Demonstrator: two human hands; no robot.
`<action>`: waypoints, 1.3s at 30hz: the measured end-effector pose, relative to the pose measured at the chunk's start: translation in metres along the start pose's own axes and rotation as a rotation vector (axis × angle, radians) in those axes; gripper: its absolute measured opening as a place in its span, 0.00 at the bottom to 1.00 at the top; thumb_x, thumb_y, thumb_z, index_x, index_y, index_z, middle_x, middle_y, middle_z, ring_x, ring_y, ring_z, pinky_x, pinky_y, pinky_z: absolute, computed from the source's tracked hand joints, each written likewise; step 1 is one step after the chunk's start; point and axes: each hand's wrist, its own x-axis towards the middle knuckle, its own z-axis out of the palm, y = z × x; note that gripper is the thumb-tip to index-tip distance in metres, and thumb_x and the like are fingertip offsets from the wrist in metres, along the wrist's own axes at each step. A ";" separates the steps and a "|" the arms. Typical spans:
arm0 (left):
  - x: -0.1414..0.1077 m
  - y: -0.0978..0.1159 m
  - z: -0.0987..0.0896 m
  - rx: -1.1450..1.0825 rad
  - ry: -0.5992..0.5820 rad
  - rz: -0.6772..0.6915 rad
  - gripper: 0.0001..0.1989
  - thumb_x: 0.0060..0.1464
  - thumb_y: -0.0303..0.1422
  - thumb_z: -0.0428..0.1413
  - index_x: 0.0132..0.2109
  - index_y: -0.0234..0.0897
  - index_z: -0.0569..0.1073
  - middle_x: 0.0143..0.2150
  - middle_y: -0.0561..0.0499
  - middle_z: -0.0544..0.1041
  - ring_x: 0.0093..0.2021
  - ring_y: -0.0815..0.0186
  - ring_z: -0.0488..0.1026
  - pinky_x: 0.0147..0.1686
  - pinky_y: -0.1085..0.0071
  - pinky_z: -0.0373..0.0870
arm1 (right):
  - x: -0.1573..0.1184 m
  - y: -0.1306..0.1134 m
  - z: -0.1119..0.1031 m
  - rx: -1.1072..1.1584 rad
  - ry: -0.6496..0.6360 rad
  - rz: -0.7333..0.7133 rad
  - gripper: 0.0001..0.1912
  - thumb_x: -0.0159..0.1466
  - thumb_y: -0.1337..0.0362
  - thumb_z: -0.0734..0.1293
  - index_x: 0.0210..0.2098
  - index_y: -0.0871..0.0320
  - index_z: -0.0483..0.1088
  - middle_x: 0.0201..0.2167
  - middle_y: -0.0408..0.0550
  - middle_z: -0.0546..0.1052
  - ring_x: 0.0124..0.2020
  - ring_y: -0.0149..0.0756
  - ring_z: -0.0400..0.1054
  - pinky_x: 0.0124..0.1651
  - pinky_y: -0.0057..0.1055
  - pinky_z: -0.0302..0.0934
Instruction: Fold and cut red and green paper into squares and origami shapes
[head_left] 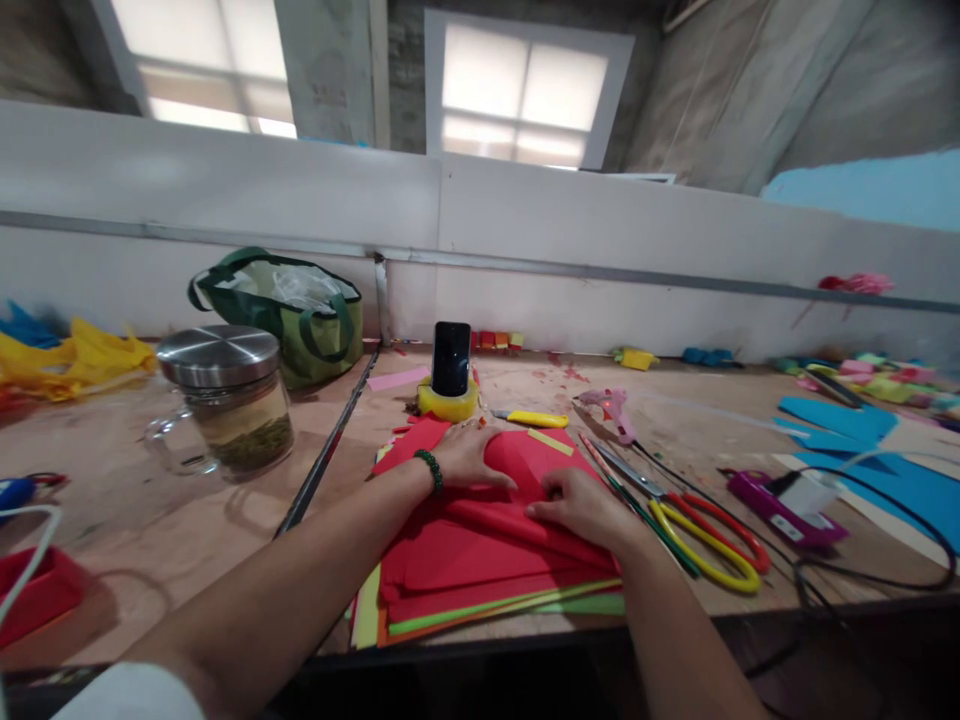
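Note:
A stack of coloured paper lies before me, with red sheets (465, 565) on top and yellow, orange and green edges showing below. My left hand (471, 455), with a green bead bracelet (430, 470) at its wrist, rests flat on the upper red paper, thumb spread away from the fingers. My right hand (581, 500) has its fingers curled at the raised near edge of a red sheet (517, 515), which bends up in a fold. A small yellow strip (550, 441) lies on the red paper between and beyond my hands.
Scissors (675, 510) lie right of the stack, near a pink glue gun (611, 410) and a purple power strip (787, 508). A yellow utility knife (532, 418) and a phone (451, 358) on a yellow stand are beyond. A glass mug (244, 425) and green bag (322, 345) stand left.

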 end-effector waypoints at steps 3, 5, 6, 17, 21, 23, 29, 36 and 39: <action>-0.002 0.002 -0.013 -0.156 0.038 -0.003 0.45 0.39 0.50 0.66 0.62 0.39 0.62 0.63 0.41 0.66 0.62 0.48 0.62 0.58 0.59 0.62 | -0.006 -0.006 -0.006 0.133 -0.002 -0.048 0.18 0.52 0.56 0.70 0.17 0.57 0.58 0.16 0.35 0.58 0.21 0.27 0.53 0.24 0.27 0.44; -0.005 0.003 -0.028 -0.268 0.029 0.005 0.39 0.46 0.49 0.62 0.62 0.38 0.63 0.58 0.43 0.71 0.58 0.52 0.68 0.51 0.65 0.68 | -0.012 -0.011 -0.013 0.220 0.008 -0.071 0.18 0.53 0.54 0.69 0.18 0.56 0.58 0.17 0.35 0.58 0.22 0.27 0.53 0.24 0.27 0.46; -0.008 0.003 -0.037 -0.317 0.004 0.012 0.35 0.49 0.48 0.61 0.60 0.37 0.65 0.54 0.45 0.75 0.53 0.54 0.72 0.47 0.67 0.71 | -0.016 -0.013 -0.016 0.253 0.015 -0.077 0.18 0.53 0.52 0.68 0.19 0.56 0.59 0.17 0.36 0.58 0.22 0.27 0.53 0.24 0.27 0.46; -0.030 0.016 -0.086 -0.539 -0.171 -0.051 0.34 0.44 0.42 0.65 0.58 0.38 0.70 0.48 0.45 0.78 0.48 0.57 0.74 0.49 0.63 0.68 | -0.049 -0.039 -0.042 0.466 0.008 -0.094 0.22 0.50 0.48 0.70 0.16 0.57 0.59 0.14 0.35 0.57 0.19 0.24 0.49 0.21 0.26 0.42; -0.035 0.028 -0.087 -0.374 0.008 0.031 0.39 0.45 0.44 0.65 0.62 0.39 0.65 0.54 0.44 0.74 0.54 0.55 0.69 0.53 0.60 0.64 | -0.055 -0.038 -0.043 0.446 -0.057 -0.103 0.20 0.50 0.51 0.71 0.17 0.58 0.62 0.15 0.36 0.60 0.19 0.25 0.50 0.21 0.25 0.42; -0.040 0.041 -0.088 -0.298 -0.025 0.123 0.34 0.45 0.45 0.64 0.59 0.41 0.69 0.54 0.46 0.73 0.55 0.56 0.69 0.54 0.61 0.63 | -0.057 -0.037 -0.041 0.461 -0.104 -0.113 0.18 0.51 0.52 0.71 0.19 0.58 0.64 0.16 0.36 0.62 0.20 0.25 0.52 0.21 0.25 0.44; -0.059 0.078 -0.077 -0.008 -0.193 0.355 0.11 0.47 0.41 0.63 0.36 0.42 0.81 0.37 0.52 0.78 0.41 0.60 0.72 0.45 0.67 0.65 | -0.062 -0.044 -0.032 0.374 -0.311 -0.155 0.13 0.53 0.56 0.71 0.22 0.59 0.68 0.17 0.36 0.64 0.20 0.25 0.54 0.21 0.24 0.44; -0.053 0.058 -0.060 -0.535 -0.318 0.106 0.12 0.47 0.40 0.63 0.27 0.34 0.77 0.22 0.55 0.71 0.24 0.71 0.63 0.24 0.74 0.56 | -0.060 -0.027 -0.045 0.780 -0.165 -0.071 0.23 0.50 0.42 0.70 0.28 0.56 0.72 0.24 0.44 0.72 0.25 0.34 0.64 0.28 0.27 0.57; -0.053 0.053 -0.049 -0.887 -0.047 -0.091 0.14 0.43 0.40 0.64 0.26 0.33 0.73 0.23 0.56 0.70 0.25 0.72 0.63 0.25 0.75 0.57 | -0.052 -0.009 -0.043 1.100 0.065 -0.063 0.43 0.51 0.25 0.52 0.39 0.54 0.73 0.36 0.54 0.77 0.38 0.46 0.72 0.39 0.37 0.65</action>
